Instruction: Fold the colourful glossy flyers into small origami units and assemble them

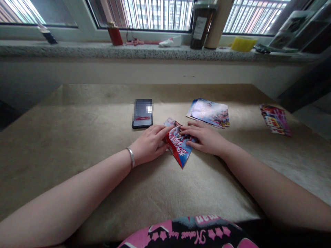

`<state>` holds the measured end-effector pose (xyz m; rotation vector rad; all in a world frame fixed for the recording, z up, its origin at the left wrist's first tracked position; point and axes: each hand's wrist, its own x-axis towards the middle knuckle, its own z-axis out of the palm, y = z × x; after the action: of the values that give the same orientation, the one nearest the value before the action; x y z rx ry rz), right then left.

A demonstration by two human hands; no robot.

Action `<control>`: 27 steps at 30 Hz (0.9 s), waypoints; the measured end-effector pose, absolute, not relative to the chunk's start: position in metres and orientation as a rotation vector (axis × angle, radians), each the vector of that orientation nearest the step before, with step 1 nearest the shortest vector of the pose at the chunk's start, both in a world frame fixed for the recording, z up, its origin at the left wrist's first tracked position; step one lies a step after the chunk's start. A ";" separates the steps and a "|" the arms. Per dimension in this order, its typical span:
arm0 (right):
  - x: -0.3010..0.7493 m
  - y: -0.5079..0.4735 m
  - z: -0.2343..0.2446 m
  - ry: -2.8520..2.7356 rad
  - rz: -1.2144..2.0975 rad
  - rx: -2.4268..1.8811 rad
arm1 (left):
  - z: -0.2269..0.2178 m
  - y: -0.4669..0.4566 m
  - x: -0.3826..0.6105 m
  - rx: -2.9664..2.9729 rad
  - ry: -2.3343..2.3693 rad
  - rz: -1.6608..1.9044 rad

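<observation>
Head view looks down at a tan, leathery-looking tabletop (77, 141), where both of the person's bare hands meet over a glossy folded sheet of printed paper in blue, red and white (181, 148). It lies near the middle of the tabletop, one sharp corner pointing toward the person.

The left hand (151, 143), below a silver-coloured bangle (131, 157) on the wrist, rests at the paper's left edge, its index finger reaching onto the printed face and its thumb lower along the same side. Whether thumb and fingers pinch the edge I cannot tell. The right hand (205, 136) lies palm down with its fingers spread apart, the fingertips on the paper's upper right part.

Just beyond the left hand lies a black rectangular phone (142, 122), its screen partly blurred into blocks. Beyond the right hand sits a small overlapping stack of glossy pale-blue printed sheets (210, 110); well apart, at the far right, is a fanned pile of red and purple printed cards (276, 120).

Behind the tabletop, a speckled grey stone windowsill (85, 51) bears a red cylinder (115, 35), a dark labelled jar (203, 27) and a yellow block (243, 44).
</observation>
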<state>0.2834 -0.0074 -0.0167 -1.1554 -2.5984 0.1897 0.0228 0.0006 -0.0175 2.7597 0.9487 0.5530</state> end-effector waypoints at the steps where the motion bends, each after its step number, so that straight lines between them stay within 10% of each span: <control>1: 0.284 -0.007 -0.016 -2.603 0.166 -1.165 | -0.017 0.001 0.022 2.761 0.941 0.585; 27: 0.305 -0.004 -0.013 -2.599 0.148 -1.156 | -0.010 0.012 0.006 3.388 0.882 0.199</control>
<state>0.3049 -0.0043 -0.0130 -1.1561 -2.5987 0.1475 0.0060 0.0125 -0.0097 3.3878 0.8818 0.1989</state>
